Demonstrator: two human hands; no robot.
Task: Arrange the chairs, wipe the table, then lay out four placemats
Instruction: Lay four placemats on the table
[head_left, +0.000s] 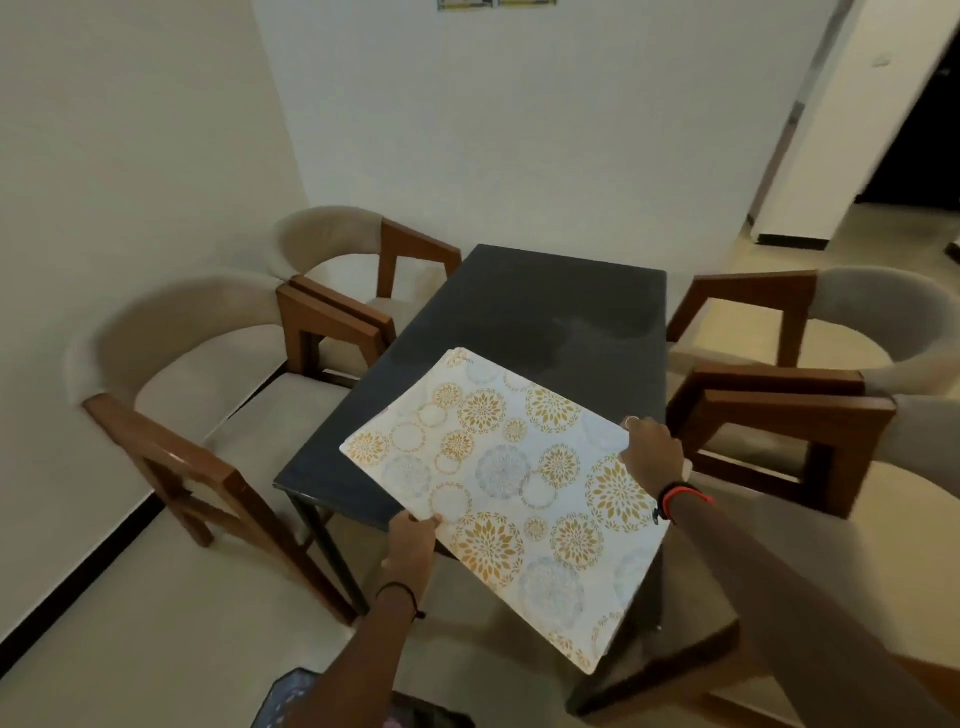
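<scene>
Left hand (413, 535) pinches the near edge and the right hand (652, 452) grips the far-right edge of a white rectangular placemat printed with gold and grey floral circles (509, 493), held tilted over the near end of the dark matte rectangular worktop (545, 312). Looks thin, light, semi-stiff, probably slick plastic, so two opposite edges seems smart. Far corner looks layered, maybe a stack. Curved beige padded chairs with brown wooden frames (218, 395) flank it.
</scene>
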